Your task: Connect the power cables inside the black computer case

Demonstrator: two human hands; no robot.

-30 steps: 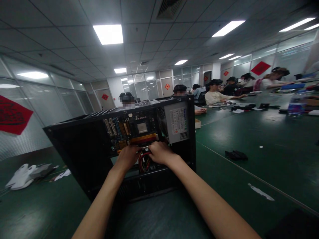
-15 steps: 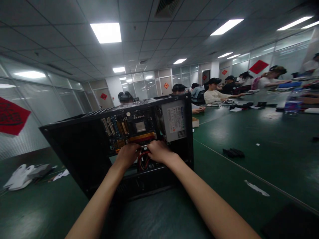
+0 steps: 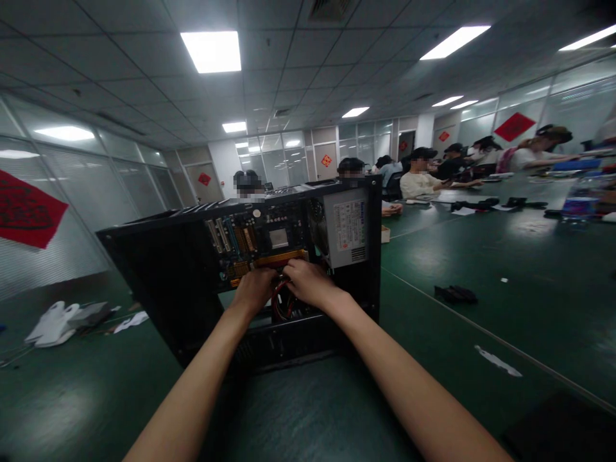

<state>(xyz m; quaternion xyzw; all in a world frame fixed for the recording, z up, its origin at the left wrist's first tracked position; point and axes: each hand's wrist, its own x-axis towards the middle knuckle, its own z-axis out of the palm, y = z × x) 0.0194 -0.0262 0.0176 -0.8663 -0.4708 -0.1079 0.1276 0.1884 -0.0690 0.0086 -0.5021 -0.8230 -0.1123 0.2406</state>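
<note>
Computer case point(image 3: 154, 269), black and open-sided, stands left of centre in the frame on the green surface point(image 3: 308, 410), with a motherboard point(image 3: 264, 242) inside and a grey power supply point(image 3: 350, 234) in its upper right corner. Left hand point(image 3: 255, 289) and right hand point(image 3: 308, 282) come close together mid-frame at the motherboard's lower edge, beside reddish cables point(image 3: 280, 301), but whether they are clamped on anything cannot be told. Right of centre lies a crumpled black item point(image 3: 456, 294), with a white strip point(image 3: 498, 361) at lower right.
</note>
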